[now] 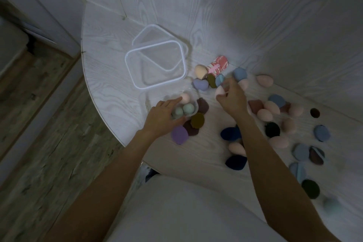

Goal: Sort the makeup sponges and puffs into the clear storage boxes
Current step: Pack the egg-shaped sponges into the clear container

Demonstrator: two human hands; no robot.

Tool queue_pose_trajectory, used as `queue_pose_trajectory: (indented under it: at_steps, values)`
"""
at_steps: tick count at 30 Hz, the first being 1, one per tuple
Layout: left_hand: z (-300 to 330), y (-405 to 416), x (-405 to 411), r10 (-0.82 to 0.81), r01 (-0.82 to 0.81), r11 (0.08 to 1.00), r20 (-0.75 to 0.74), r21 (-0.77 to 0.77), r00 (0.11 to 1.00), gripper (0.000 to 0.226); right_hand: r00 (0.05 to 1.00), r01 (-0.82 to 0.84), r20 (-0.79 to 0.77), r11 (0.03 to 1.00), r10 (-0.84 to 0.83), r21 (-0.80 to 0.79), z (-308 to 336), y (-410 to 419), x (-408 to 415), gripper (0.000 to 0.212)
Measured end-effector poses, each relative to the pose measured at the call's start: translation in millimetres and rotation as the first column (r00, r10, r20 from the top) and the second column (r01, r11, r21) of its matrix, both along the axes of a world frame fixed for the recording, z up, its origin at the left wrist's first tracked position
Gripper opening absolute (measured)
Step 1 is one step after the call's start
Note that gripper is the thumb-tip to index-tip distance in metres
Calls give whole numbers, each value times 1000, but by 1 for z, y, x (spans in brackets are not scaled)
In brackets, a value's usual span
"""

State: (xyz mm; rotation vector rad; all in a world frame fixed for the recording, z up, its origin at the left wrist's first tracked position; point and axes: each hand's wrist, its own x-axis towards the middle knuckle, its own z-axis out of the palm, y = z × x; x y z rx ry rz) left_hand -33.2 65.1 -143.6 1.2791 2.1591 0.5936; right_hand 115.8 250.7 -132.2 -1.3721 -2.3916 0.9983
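The pale wood-grain table (110, 76) was strewn with sponges and puffs. My left hand (161, 116) rested, fingers straight, on the small clear plastic box (193, 113) of sponges; my right hand (231, 98) pinched a pink teardrop sponge (219, 91). Mid-sort, I judged: next, carry it leftward to that box.
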Motion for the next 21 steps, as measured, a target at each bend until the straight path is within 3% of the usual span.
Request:
queue_pose_trajectory:
  at_steps: [4,7,11,16,19,21]
  values:
    - [0,2,-1,-6,6,1000,3,-11,1000,72,965,-140,-229,989,127,-41,31,-17,-31,36]
    - [0,1,-2,-15,15,1000,12,-13,1000,75,921,-311,-261,949,290,-43,28,-40,-68,31]
    - [-3,-2,-1,-64,63,994,16,91,998,73,905,-408,-161,911,395,-57,6,-51,-85,26]
    - [-1,-15,-1,-39,55,971,-74,232,997,50,809,-587,130,776,574,231,1,-50,-86,21]
    - [3,-19,-6,110,-88,967,-79,240,991,30,724,-690,238,681,647,245,0,-52,-87,16]
    - [4,-16,-11,211,-202,953,-17,224,977,27,702,-711,241,680,670,179,-2,-51,-85,17]
